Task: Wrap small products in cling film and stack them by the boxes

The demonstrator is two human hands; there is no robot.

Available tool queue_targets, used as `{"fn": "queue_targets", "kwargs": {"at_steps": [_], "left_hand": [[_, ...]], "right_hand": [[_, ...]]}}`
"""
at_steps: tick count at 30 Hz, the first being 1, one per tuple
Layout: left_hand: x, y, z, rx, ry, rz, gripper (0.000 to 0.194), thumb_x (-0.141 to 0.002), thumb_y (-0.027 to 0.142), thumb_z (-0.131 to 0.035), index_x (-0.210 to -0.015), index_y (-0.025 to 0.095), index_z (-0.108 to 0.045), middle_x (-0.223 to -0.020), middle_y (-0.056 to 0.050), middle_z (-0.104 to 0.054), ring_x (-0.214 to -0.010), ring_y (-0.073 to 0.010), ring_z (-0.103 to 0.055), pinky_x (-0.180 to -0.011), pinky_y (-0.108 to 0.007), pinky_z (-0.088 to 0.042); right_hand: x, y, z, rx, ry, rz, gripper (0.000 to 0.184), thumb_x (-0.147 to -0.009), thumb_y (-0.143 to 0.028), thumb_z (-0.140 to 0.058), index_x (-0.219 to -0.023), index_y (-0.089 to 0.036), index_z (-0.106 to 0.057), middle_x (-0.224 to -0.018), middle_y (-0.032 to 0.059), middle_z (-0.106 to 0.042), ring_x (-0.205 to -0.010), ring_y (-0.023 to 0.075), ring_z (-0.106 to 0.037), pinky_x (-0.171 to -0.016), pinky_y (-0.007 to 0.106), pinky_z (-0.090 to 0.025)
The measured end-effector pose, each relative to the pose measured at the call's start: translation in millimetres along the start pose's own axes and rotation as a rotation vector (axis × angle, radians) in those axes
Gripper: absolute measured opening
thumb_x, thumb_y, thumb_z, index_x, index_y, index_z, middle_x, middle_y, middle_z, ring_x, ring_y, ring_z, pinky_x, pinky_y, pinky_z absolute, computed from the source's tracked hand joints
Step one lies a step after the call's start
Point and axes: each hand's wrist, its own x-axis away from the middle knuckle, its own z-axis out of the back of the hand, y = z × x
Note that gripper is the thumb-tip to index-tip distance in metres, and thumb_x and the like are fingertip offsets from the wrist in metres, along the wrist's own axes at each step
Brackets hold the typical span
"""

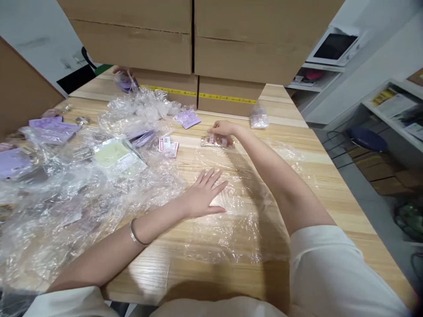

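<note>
My left hand lies flat with fingers spread on a clear plastic film laid over the wooden table. Farther forward, my right hand has its fingers pinched together at the back edge of a small shiny packet with red and brown print. The packet rests by the far end of the film. Small white-and-red cards lie to the left of it, and a purple packet lies behind them.
Crumpled clear wrapping heaps over the left side, with a pale green packet and purple packets among it. Stacked cardboard boxes stand at the back. A small clear wrapped bundle sits at their right.
</note>
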Motion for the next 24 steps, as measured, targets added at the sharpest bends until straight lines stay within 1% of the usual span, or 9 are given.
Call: {"fn": "queue_targets", "kwargs": {"at_steps": [2,4,6,10,13,15,17,21,24], "left_hand": [[2,-1,-2.7,0.031,-0.063,0.032,0.091,-0.087,0.077,-0.037,-0.155,0.017,-0.023,-0.162,-0.021,-0.016,-0.15,-0.0409,-0.005,-0.118,-0.061,-0.006],[4,-1,-5.2,0.044,-0.097,0.044,0.093,-0.086,0.079,-0.034,-0.156,0.019,-0.02,-0.162,-0.02,-0.014,-0.15,-0.0404,-0.003,-0.118,-0.062,-0.001],[4,-1,-6.9,0.049,-0.101,0.051,0.093,-0.086,0.08,-0.034,-0.156,0.02,-0.02,-0.162,-0.019,-0.014,-0.151,-0.0399,-0.002,-0.118,-0.062,0.001],[4,0,-7.9,0.056,-0.098,0.052,0.093,-0.086,0.08,-0.032,-0.156,0.02,-0.022,-0.162,-0.02,-0.015,-0.15,-0.0408,-0.001,-0.117,-0.063,0.002],[5,0,-7.3,0.055,-0.095,0.051,0.093,-0.086,0.08,-0.031,-0.156,0.018,-0.023,-0.161,-0.022,-0.015,-0.15,-0.0415,-0.002,-0.117,-0.064,0.001],[5,1,-7.2,0.051,-0.096,0.054,0.093,-0.087,0.08,-0.031,-0.154,0.016,-0.027,-0.161,-0.023,-0.017,-0.15,-0.0414,-0.004,-0.117,-0.064,0.001],[5,2,-7.5,0.048,-0.096,0.061,0.092,-0.086,0.08,-0.032,-0.152,0.015,-0.032,-0.16,-0.023,-0.021,-0.15,-0.0412,-0.005,-0.117,-0.065,0.0],[5,3,-8.1,0.05,-0.068,0.061,0.091,-0.086,0.077,-0.039,-0.154,0.018,-0.029,-0.161,-0.02,-0.022,-0.15,-0.0406,-0.005,-0.117,-0.065,0.0],[5,3,-7.9,0.055,-0.078,0.065,0.09,-0.087,0.077,-0.038,-0.153,0.017,-0.031,-0.16,-0.02,-0.023,-0.15,-0.0409,-0.006,-0.117,-0.065,0.001]], "right_hand": [[-4,-4,-3,0.006,-0.016,0.005,0.05,-0.085,-0.059,-0.06,-0.105,-0.013,-0.069,-0.099,0.0139,-0.074,-0.088,0.0261,-0.066,-0.079,0.034,-0.047],[-9,-10,-4,0.03,-0.068,0.025,0.052,-0.081,-0.063,-0.063,-0.097,-0.014,-0.072,-0.092,0.0133,-0.074,-0.084,0.0275,-0.067,-0.079,0.036,-0.048],[-13,-19,-4,0.083,-0.075,0.026,0.05,-0.079,-0.062,-0.065,-0.091,-0.015,-0.073,-0.089,0.0132,-0.074,-0.084,0.0288,-0.067,-0.079,0.037,-0.049],[-23,-38,-7,0.156,0.05,-0.015,0.046,-0.084,-0.057,-0.062,-0.096,-0.014,-0.074,-0.099,0.0159,-0.074,-0.099,0.0319,-0.066,-0.087,0.038,-0.047],[-33,-52,-13,0.149,0.153,-0.05,0.06,-0.086,-0.063,-0.055,-0.107,-0.009,-0.071,-0.117,0.0222,-0.068,-0.114,0.0364,-0.06,-0.095,0.042,-0.044],[-43,-61,-19,0.076,0.242,-0.13,0.07,-0.085,-0.068,-0.052,-0.115,-0.006,-0.067,-0.129,0.0256,-0.06,-0.121,0.0381,-0.056,-0.098,0.044,-0.043],[-53,-68,-24,-0.026,0.295,-0.219,0.078,-0.08,-0.071,-0.058,-0.121,-0.005,-0.063,-0.135,0.0266,-0.056,-0.124,0.0381,-0.053,-0.099,0.044,-0.042],[-67,-75,-28,-0.155,0.25,-0.254,0.078,-0.075,-0.067,-0.067,-0.121,-0.005,-0.061,-0.132,0.0263,-0.058,-0.126,0.0362,-0.051,-0.101,0.045,-0.039],[-67,-70,-28,-0.219,0.188,-0.172,0.069,-0.08,-0.063,-0.066,-0.117,-0.005,-0.062,-0.129,0.0242,-0.06,-0.123,0.0326,-0.054,-0.101,0.042,-0.04]]}}
